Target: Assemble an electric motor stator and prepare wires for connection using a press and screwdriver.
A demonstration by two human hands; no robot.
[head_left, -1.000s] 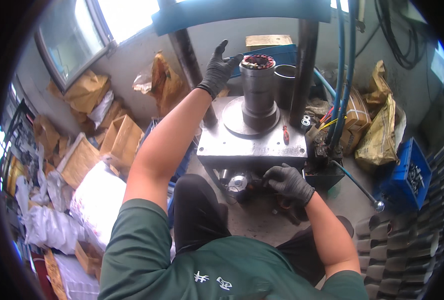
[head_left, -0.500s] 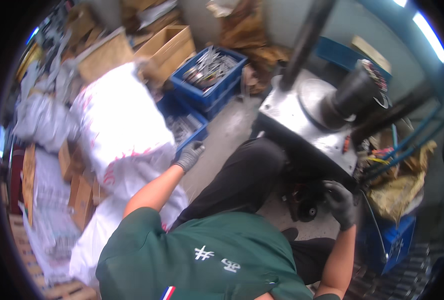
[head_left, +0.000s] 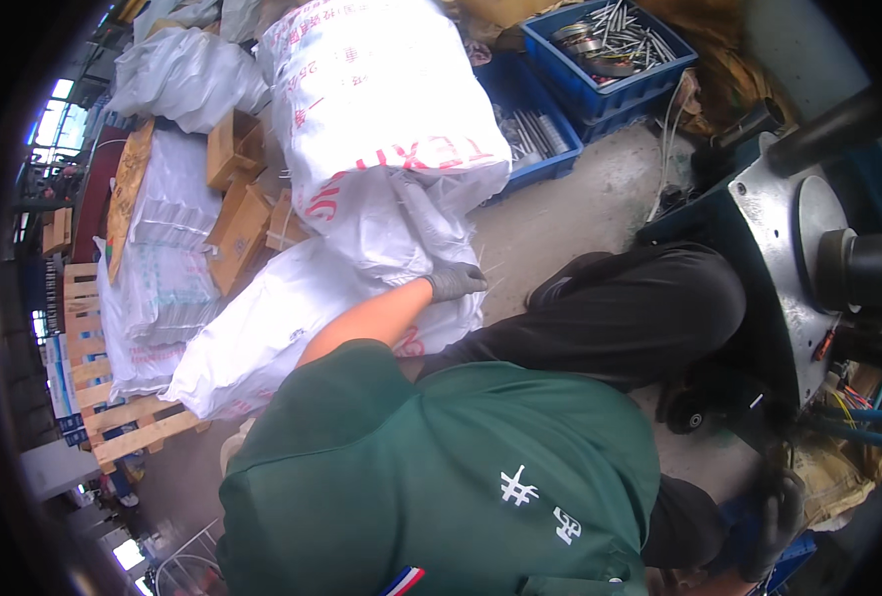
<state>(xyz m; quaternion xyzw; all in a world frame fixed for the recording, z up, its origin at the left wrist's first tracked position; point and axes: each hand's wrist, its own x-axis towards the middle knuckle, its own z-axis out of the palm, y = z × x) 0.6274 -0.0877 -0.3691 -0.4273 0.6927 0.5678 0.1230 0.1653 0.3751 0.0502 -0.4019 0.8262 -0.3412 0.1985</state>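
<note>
The gray floor (head_left: 600,204) of the workshop was crowded with bags, boxes and metal bits. A fat white sack (head_left: 386,109) with red marks sat in front of the person, a bit to the left, and more white bags (head_left: 282,308) slumped just below it. From where I stood, the left hand (head_left: 458,282), in a gray glove, was right by these bags, its fingers a little bent; I could not tell if it touched or held anything. The right hand (head_left: 784,512), in a dark glove, was down low on the right, near a crinkly yellow-brown bag (head_left: 830,475). It was too dim to tell if that hand was open or closed. Past the sack stood a blue crate (head_left: 644,91) full of thin metal pieces. On the right, a black round post (head_left: 863,270) stood on a shiny metal plate (head_left: 774,233), with a small red tool (head_left: 824,345) near the plate's edge.
</note>
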